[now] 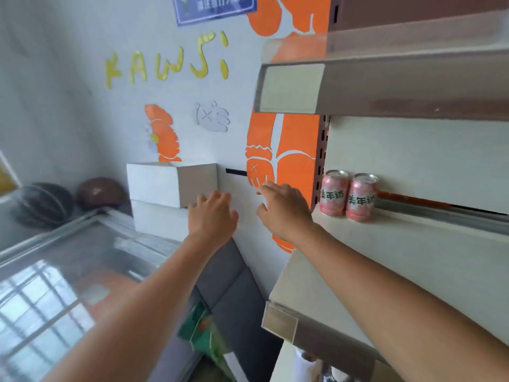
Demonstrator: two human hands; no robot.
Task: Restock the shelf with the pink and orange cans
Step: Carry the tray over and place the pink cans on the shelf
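Two pink cans (347,196) with green lettering stand upright side by side at the back left corner of the cream shelf (385,260). My right hand (283,209) hovers just left of the cans, fingers spread, holding nothing, its forearm stretched over the shelf. My left hand (213,216) is further left, off the shelf, in front of the wall, fingers loosely apart and empty. No orange can is in view.
An upper shelf (385,86) overhangs the cans. Two stacked white boxes (170,194) sit against the painted wall at the left. A glass-topped freezer (68,285) lies below left, with two dark balls (68,202) behind it. A grey bin (228,282) and green packaging (201,329) are below.
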